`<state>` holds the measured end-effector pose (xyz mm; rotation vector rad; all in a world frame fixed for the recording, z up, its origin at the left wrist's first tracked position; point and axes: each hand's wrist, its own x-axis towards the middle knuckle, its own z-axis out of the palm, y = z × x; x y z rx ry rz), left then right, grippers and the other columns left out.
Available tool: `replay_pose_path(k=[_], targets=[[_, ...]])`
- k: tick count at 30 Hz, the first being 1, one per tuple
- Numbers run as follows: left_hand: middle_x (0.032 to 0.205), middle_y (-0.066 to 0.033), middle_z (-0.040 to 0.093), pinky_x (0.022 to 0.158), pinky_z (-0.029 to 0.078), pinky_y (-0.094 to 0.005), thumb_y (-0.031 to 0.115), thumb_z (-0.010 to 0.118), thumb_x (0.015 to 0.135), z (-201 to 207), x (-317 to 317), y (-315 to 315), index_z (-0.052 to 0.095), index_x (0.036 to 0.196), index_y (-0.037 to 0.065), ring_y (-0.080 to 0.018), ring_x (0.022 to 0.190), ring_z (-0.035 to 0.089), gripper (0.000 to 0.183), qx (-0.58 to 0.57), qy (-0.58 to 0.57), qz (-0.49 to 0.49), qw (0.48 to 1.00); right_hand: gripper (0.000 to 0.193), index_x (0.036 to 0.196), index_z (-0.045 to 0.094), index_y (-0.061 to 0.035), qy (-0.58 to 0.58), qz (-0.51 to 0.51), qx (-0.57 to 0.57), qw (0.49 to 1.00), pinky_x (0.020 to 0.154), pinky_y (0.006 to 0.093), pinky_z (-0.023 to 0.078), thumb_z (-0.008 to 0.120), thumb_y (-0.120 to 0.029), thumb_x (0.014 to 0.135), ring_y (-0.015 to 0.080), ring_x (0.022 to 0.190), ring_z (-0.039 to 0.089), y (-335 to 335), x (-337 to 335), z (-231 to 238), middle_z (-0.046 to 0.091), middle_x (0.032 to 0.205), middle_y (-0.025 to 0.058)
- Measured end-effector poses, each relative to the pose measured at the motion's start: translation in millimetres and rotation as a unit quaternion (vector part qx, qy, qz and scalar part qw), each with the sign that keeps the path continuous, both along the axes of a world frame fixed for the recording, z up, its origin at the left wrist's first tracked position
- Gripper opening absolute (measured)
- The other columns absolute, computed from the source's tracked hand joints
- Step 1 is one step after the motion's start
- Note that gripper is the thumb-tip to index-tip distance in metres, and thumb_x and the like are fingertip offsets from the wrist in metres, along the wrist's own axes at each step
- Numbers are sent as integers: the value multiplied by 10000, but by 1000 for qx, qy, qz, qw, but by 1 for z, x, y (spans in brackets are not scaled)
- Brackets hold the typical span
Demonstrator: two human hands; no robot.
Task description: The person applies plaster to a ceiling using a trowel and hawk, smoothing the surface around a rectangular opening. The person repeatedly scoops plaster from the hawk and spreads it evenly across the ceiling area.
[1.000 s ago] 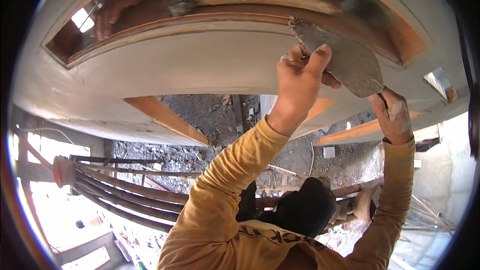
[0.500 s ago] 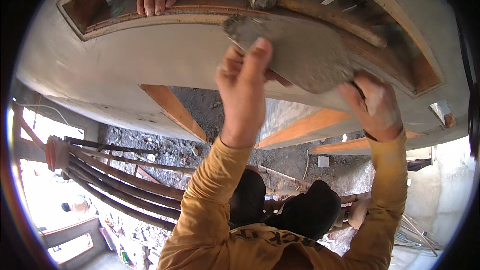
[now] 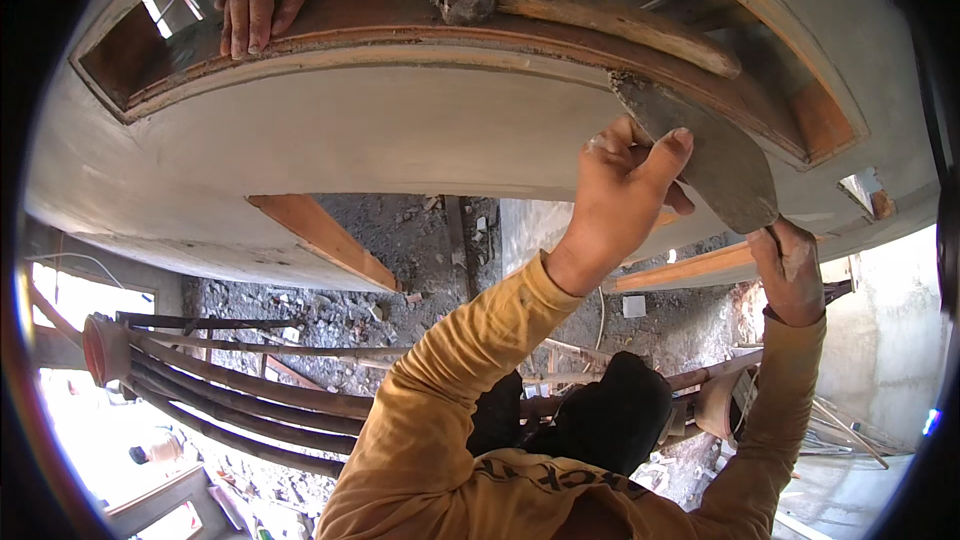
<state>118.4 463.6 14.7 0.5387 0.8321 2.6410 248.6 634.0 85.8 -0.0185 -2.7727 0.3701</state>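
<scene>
A flat grey board (image 3: 715,155) with rounded ends, smeared with mortar, is held tilted in front of the curved plastered wall. My left hand (image 3: 630,190) grips its near side, thumb raised along the edge and fingers curled behind it. At the board's lower right end my right hand (image 3: 790,265) is closed, its fingertips pinching that end; part of this grip is hidden. Grainy mortar clings to the board's upper left end, close to the wooden sill (image 3: 400,37) of the opening. Both my forearms wear mustard sleeves.
Another person's hand (image 3: 262,2) rests on the sill at upper left. A wooden pole (image 3: 620,25) lies along the opening. Wood-lined gaps (image 3: 325,240) pierce the wall lower down. Several bamboo poles (image 3: 250,390) run at left above rubble ground (image 3: 350,305).
Both my hands and the board have moved right and down, away from the middle of the sill. The board has turned to a steeper slant. The view has shifted slightly.
</scene>
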Motion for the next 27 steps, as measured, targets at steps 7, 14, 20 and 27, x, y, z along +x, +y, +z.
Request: replay_pose_path(k=[7,14,20,27], targets=[[838,-85,648,496,539,-262,201,645,905,-3,-10,-37,604,924,-4,-155,639,643,210,-8,7,70,997,202,831,603,9,-40,24,-10,999,566,383,440,609,-181,900,364,614,581,-29,-28,13,586,693,200],[842,-62,644,527,525,-258,203,639,905,-6,-38,-119,606,854,47,-155,600,640,167,-28,-18,269,962,281,754,562,-21,10,161,96,982,531,384,426,628,-246,911,276,532,486,-95,-86,9,523,653,146],[973,-48,635,697,516,-259,124,653,880,-32,-28,-178,607,1045,33,-111,815,615,194,-68,-31,320,944,292,835,657,-77,65,197,87,974,518,389,487,668,-369,857,303,579,618,-129,-97,-29,636,712,90],[1039,-42,626,829,504,-304,128,652,891,-152,21,-124,579,1173,30,-138,954,596,308,-304,-57,152,939,379,965,690,-99,-139,119,-48,982,670,416,532,599,-457,881,312,752,670,-37,9,-136,685,851,105]])
